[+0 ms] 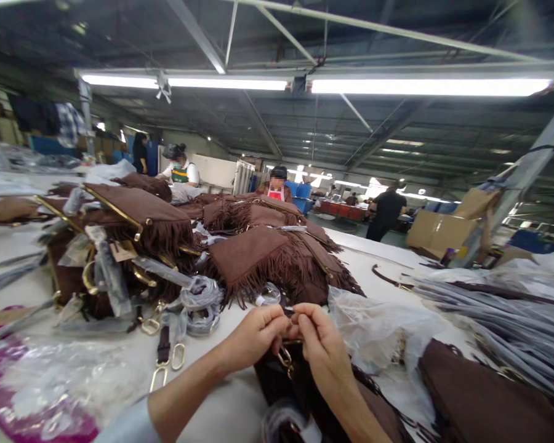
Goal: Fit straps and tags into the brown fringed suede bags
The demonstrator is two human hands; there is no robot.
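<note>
My left hand [261,332] and my right hand [317,335] meet at the lower middle, fingertips pinched close together. What they pinch is too small to make out. Just below the fingers hangs a gold clasp [286,362], at the top of a dark brown bag [277,384] that lies in front of me, partly hidden by my right forearm. Beyond my hands lies a pile of brown fringed bags [253,252]. Left of my left hand are plastic-wrapped coiled straps [200,301] and a brown strap piece with gold rings [164,344].
More gold-framed bags [138,209] are heaped at the left. Clear plastic [64,381] covers the near left table. Crumpled plastic [383,326], another brown bag [484,394] and many wrapped straps [498,314] lie right. Several people and cardboard boxes [438,232] stand beyond.
</note>
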